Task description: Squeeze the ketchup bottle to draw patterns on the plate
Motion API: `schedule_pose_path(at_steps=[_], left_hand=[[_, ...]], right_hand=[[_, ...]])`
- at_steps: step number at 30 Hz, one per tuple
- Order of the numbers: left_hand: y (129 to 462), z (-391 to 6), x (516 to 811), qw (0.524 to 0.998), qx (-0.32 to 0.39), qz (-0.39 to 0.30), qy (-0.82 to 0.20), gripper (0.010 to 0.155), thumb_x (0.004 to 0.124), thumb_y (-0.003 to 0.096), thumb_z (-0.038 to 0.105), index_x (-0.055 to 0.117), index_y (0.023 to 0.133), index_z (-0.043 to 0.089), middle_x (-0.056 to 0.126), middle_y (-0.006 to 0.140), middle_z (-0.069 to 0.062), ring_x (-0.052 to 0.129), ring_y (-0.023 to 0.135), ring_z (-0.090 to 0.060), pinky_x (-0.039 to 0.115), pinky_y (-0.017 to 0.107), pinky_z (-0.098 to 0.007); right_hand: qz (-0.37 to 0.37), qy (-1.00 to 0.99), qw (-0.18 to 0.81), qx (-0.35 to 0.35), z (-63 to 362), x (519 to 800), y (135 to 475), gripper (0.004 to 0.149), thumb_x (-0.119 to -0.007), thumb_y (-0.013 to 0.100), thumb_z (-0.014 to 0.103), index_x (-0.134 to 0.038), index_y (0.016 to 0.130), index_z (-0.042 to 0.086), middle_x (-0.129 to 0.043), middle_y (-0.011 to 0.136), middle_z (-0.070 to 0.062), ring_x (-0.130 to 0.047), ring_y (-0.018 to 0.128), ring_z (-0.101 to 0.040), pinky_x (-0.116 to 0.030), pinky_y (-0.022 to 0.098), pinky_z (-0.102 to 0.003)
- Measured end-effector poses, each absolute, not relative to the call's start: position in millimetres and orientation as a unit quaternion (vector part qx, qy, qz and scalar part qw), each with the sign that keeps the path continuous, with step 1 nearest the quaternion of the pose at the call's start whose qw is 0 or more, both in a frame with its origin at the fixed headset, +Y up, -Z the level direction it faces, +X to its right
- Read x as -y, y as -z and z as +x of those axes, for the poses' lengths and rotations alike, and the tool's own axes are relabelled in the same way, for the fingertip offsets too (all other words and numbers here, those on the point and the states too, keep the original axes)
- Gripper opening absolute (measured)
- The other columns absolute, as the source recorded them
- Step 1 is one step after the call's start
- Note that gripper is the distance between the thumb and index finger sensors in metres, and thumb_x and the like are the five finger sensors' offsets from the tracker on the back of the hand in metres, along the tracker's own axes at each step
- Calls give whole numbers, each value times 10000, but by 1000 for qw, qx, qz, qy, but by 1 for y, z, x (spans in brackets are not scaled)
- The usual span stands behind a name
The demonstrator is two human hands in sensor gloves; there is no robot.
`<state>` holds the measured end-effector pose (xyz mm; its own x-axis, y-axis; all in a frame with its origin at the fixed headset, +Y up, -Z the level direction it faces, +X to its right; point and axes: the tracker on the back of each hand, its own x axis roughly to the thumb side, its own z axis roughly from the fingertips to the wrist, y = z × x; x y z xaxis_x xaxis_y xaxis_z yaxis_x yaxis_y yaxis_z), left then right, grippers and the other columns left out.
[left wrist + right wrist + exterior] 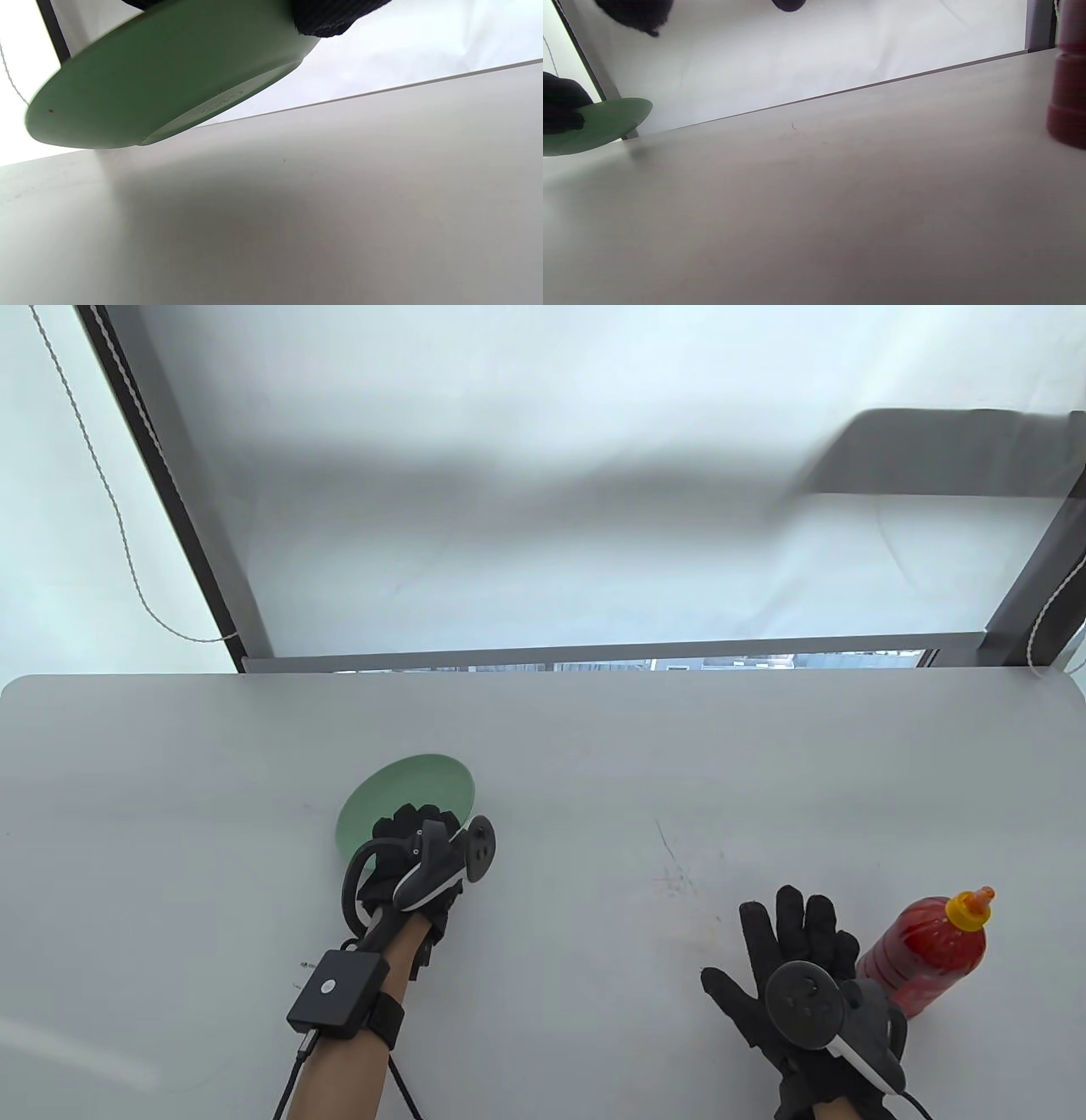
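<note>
A pale green plate (407,797) is held by my left hand (416,848) at its near edge, lifted off the table and tilted. The left wrist view shows its underside (140,84) above the tabletop, with a gloved finger (331,17) on its rim. It also shows in the right wrist view (602,123). The ketchup bottle (929,954), red with a yellow-orange cap, stands at the right; its base shows in the right wrist view (1069,84). My right hand (789,942) is spread open and empty, just left of the bottle, not touching it.
The white table (594,780) has faint dark scuff marks (674,865) near its middle. Its far edge meets a window frame with a dark bar (594,657). A cord (85,458) hangs at the far left.
</note>
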<state>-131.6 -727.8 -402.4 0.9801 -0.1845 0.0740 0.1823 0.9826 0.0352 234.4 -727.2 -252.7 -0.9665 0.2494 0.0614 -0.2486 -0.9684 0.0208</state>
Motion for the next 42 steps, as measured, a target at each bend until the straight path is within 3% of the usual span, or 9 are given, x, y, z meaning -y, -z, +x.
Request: schedule_pose_path(at_steps=[9, 16, 31, 42], left_hand=[[364, -57, 702, 974, 193, 65, 104, 390, 770, 543, 316, 678, 866, 118, 802, 817, -129, 746, 831, -360, 584, 670, -653], [339, -1, 704, 953, 261, 72, 138, 387, 774, 539, 320, 690, 859, 119, 812, 810, -125, 756, 830, -355, 589, 670, -653], [313, 46, 740, 940, 290, 23, 178, 385, 781, 536, 321, 709, 848, 109, 832, 780, -136, 782, 802, -351, 603, 657, -650], [312, 46, 752, 942, 293, -4, 161, 394, 806, 530, 333, 725, 847, 113, 852, 778, -135, 797, 788, -357, 614, 649, -649]], right_hand=[[35, -991, 128, -3, 234, 727, 252, 893, -613, 636, 703, -303, 1261, 145, -80, 1282, -316, -47, 1095, -542, -156, 748, -703], [31, -991, 134, -2, 236, 726, 252, 893, -610, 636, 705, -303, 1262, 148, -75, 1281, -319, -41, 1092, -544, -152, 747, -703], [34, -990, 139, 2, 237, 725, 252, 893, -604, 634, 707, -308, 1262, 145, -73, 1279, -322, -39, 1090, -548, -152, 745, -704], [29, -989, 142, 0, 238, 726, 252, 894, -603, 635, 706, -308, 1264, 141, -72, 1278, -326, -39, 1088, -549, -153, 745, -704]])
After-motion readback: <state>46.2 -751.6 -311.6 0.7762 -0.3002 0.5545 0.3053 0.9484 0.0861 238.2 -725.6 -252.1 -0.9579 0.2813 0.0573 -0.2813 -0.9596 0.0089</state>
